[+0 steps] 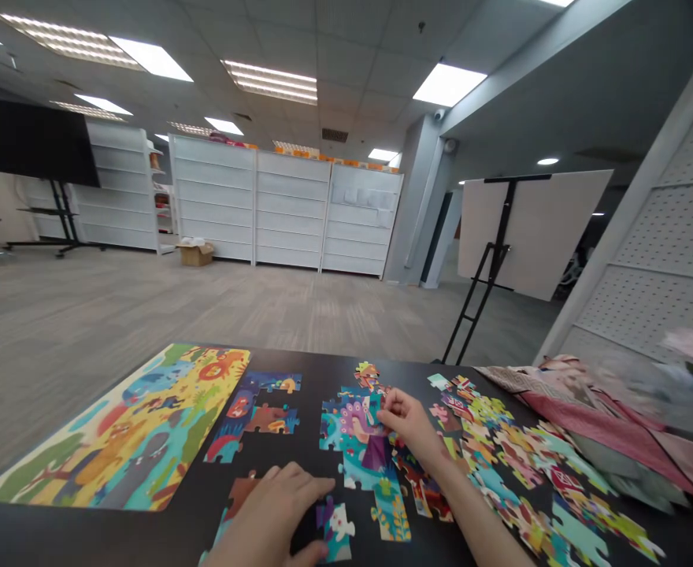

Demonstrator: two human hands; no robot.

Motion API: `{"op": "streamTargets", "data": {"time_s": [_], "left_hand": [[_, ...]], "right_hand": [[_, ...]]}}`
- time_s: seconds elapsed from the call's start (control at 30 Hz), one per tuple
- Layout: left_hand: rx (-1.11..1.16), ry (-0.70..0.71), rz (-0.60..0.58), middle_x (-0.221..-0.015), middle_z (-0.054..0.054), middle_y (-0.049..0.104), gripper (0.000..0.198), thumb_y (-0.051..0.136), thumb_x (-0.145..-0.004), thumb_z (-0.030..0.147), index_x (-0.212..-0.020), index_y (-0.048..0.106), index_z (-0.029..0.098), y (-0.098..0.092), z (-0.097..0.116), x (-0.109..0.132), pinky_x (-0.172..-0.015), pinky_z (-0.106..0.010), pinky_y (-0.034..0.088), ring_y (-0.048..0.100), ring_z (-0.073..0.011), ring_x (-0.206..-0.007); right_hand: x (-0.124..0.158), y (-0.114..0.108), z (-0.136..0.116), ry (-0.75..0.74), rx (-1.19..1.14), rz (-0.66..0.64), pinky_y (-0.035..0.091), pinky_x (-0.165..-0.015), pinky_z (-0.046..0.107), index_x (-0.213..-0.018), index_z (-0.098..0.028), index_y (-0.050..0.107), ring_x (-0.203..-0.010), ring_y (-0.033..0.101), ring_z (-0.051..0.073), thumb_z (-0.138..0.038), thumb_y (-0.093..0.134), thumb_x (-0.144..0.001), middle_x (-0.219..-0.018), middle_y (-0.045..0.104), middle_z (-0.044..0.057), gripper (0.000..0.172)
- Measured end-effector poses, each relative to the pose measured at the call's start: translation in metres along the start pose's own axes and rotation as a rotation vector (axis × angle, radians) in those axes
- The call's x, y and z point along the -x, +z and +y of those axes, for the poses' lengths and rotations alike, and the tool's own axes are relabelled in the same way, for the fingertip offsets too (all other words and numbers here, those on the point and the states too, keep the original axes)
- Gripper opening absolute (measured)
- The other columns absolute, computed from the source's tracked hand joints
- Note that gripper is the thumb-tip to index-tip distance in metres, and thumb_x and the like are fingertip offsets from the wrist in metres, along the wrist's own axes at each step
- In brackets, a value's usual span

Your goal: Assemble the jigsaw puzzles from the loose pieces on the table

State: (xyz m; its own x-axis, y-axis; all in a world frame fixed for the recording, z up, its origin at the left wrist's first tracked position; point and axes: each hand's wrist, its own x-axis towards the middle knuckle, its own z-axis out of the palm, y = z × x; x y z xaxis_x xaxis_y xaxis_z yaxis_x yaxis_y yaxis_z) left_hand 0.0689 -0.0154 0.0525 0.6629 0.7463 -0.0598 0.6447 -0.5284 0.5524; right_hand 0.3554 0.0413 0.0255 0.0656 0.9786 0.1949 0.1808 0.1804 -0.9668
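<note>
My right hand (404, 421) is pinched on a small teal puzzle piece (375, 404), at the upper right of a partly joined jigsaw section (355, 449) with a purple peacock-like figure. Whether that piece is seated or just above the section, I cannot tell. My left hand (287, 504) rests low over the black table, fingers stretched out and holding nothing. Beside its thumb and index finger lies a puzzle piece with a white rabbit (338, 529). Brown and teal pieces (241, 496) are partly hidden behind the left hand.
A finished animal picture (139, 425) covers the table's left side. Another joined section (252, 413) lies between it and the peacock section. Many loose pieces (517, 465) are heaped at right, before a pink cloth bag (606, 409). An easel board (529, 228) stands beyond the table.
</note>
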Motion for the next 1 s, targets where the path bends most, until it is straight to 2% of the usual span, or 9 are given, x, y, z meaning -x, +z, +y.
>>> {"op": "streamTargets", "data": {"time_s": [0.2,0.3,0.4,0.47,0.53,0.67,0.77,0.9,1.0], "left_hand": [[0.059,0.006,0.139,-0.132,-0.005,0.065,0.061,0.079,-0.079,0.028,-0.136,0.06,0.031,0.008,-0.013,-0.003,-0.107,-0.047,0.041,0.054,-0.0326,-0.123],[0.22,0.011,0.244,-0.13,-0.005,0.064,0.056,0.068,-0.088,0.032,-0.143,0.053,0.033,0.015,-0.018,-0.01,-0.101,-0.043,0.045,0.058,-0.0279,-0.116],[0.524,0.029,0.31,-0.121,-0.008,0.066,0.058,0.058,-0.091,0.033,-0.147,0.045,0.026,0.022,-0.024,-0.023,-0.081,-0.034,0.051,0.064,-0.0219,-0.096],[0.699,0.057,0.317,-0.108,-0.008,0.067,0.059,0.06,-0.088,0.033,-0.144,0.047,0.021,0.024,-0.029,-0.03,-0.072,-0.03,0.05,0.065,-0.0201,-0.087],[0.77,0.073,0.316,-0.096,-0.005,0.066,0.059,0.062,-0.084,0.032,-0.14,0.051,0.018,0.023,-0.035,-0.033,-0.07,-0.028,0.049,0.063,-0.0188,-0.082],[0.632,0.037,0.323,-0.084,0.0,0.061,0.049,0.06,-0.084,0.034,-0.13,0.063,0.017,0.012,-0.042,-0.027,-0.063,-0.026,0.043,0.057,-0.0152,-0.07],[0.5,0.005,0.344,-0.076,0.0,0.059,0.035,0.058,-0.085,0.035,-0.112,0.071,0.017,0.007,-0.042,-0.022,-0.061,-0.026,0.042,0.056,-0.0161,-0.067],[0.302,0.038,0.388,-0.083,-0.003,0.066,0.028,0.052,-0.088,0.025,-0.107,0.071,0.02,0.007,-0.042,-0.019,-0.068,-0.028,0.048,0.062,-0.0188,-0.074],[0.151,0.039,0.402,-0.091,-0.004,0.069,0.028,0.053,-0.087,0.02,-0.109,0.071,0.022,0.009,-0.043,-0.018,-0.08,-0.032,0.05,0.065,-0.0218,-0.086]], "right_hand": [[0.007,0.01,-0.009,-0.026,0.05,-0.061,0.041,-0.055,0.023,-0.09,-0.022,0.072,-0.06,0.048,0.012,-0.05,0.072,-0.08,-0.07,0.058,-0.003,0.03],[0.018,0.031,-0.016,0.036,0.011,-0.211,0.043,-0.054,0.024,-0.101,-0.023,0.07,-0.057,0.049,0.012,-0.046,0.075,-0.078,-0.074,0.057,-0.004,0.033],[0.03,0.058,-0.024,0.076,-0.027,-0.402,0.043,-0.055,0.023,-0.1,-0.025,0.063,-0.058,0.052,0.012,-0.033,0.076,-0.078,-0.074,0.057,-0.006,0.027],[0.037,0.069,-0.031,0.037,0.049,-0.447,0.041,-0.055,0.022,-0.097,-0.025,0.061,-0.059,0.054,0.012,-0.025,0.07,-0.081,-0.074,0.059,-0.006,0.019],[0.043,0.07,-0.039,-0.04,0.199,-0.409,0.042,-0.058,0.023,-0.099,-0.026,0.061,-0.064,0.057,0.013,-0.022,0.064,-0.086,-0.081,0.063,-0.004,0.014],[0.066,0.054,-0.05,-0.215,0.512,-0.244,0.05,-0.084,0.033,-0.105,-0.028,0.066,-0.093,0.065,0.022,-0.022,0.053,-0.095,-0.103,0.071,0.003,0.017],[0.096,0.045,-0.039,-0.386,0.7,-0.249,0.049,-0.095,0.038,-0.106,-0.03,0.07,-0.11,0.063,0.027,-0.022,0.061,-0.092,-0.115,0.072,0.005,0.018],[0.131,0.04,0.005,-0.616,0.932,-0.285,0.053,-0.085,0.037,-0.113,-0.036,0.07,-0.106,0.067,0.029,-0.033,0.075,-0.087,-0.118,0.076,0.002,0.027],[0.145,0.036,0.036,-0.638,0.995,-0.244,0.051,-0.082,0.035,-0.105,-0.038,0.071,-0.108,0.068,0.026,-0.036,0.072,-0.092,-0.12,0.076,-0.001,0.013]]}}
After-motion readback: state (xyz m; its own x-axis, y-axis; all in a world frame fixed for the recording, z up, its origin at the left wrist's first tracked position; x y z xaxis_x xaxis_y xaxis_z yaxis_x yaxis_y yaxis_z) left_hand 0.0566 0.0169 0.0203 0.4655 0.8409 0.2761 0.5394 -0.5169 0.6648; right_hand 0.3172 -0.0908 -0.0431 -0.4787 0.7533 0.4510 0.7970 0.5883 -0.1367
